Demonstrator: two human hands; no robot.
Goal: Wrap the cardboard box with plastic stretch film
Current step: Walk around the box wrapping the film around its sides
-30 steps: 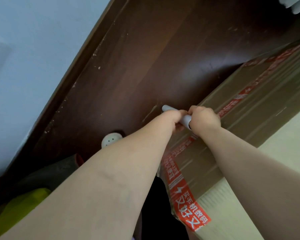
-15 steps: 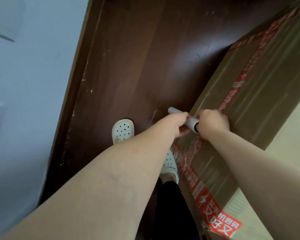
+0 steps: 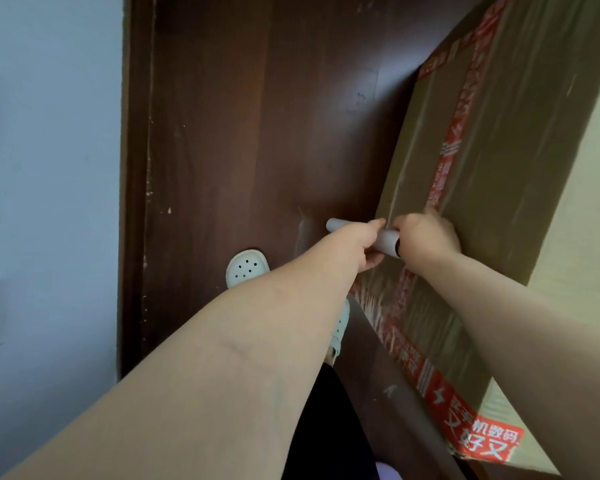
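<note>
I am gripping a slim, pale grey, tube-shaped roll of plastic stretch film [image 3: 385,241] with both hands, holding it level against the near side of a large brown cardboard box [image 3: 506,174]. My left hand [image 3: 366,245] is wrapping its fingers round the middle of the roll, and the roll's left end is sticking out past that hand over the floor. My right hand [image 3: 428,233] is curling round the roll's right end, where the dark opening of the core is showing, and its knuckles are pressing against the box's face.

The box is standing on a dark brown wooden floor [image 3: 257,133], filling the right side of the view, and its broad face is tilting away from me. A band of red packing tape with white characters [image 3: 447,161] is running along that face and ending in a wide printed patch near the lower corner. Clear, glossy film [image 3: 374,301] is lying wrinkled over the box just below my hands, dulling the tape under it.

A pale cream surface [image 3: 589,209] is lying along the box's far right edge. I am wearing a white perforated clog [image 3: 246,268], just left of my left wrist, and a black trouser leg [image 3: 329,431] is showing under my forearm. A pale blue wall [image 3: 49,202] is running down the left side.
</note>
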